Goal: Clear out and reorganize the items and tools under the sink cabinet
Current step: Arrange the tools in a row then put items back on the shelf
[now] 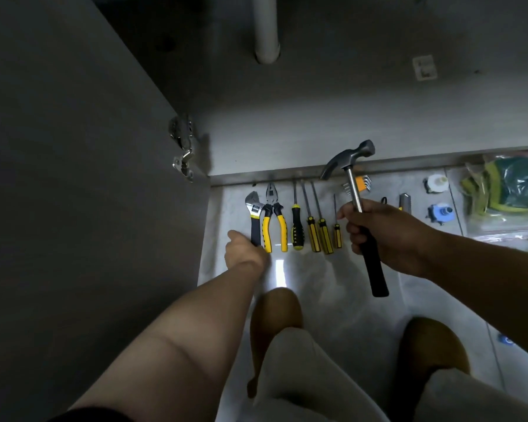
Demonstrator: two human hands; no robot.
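Observation:
My right hand (381, 236) grips a claw hammer (352, 178) by its black handle, head up, above the floor tiles. My left hand (244, 248) holds the lower end of an adjustable wrench (254, 213) that lies on the floor. Beside the wrench lie yellow-handled pliers (274, 222) and several screwdrivers (313, 229) in a row, tips toward the cabinet. A set of hex keys (358, 184) lies behind the hammer's shaft.
The open cabinet door (73, 178) stands at the left with its hinge (183, 153). A white drain pipe (265, 28) hangs inside the cabinet. Small fittings (438, 197) and a bag of green cloths (506, 190) lie at the right. My knees are below.

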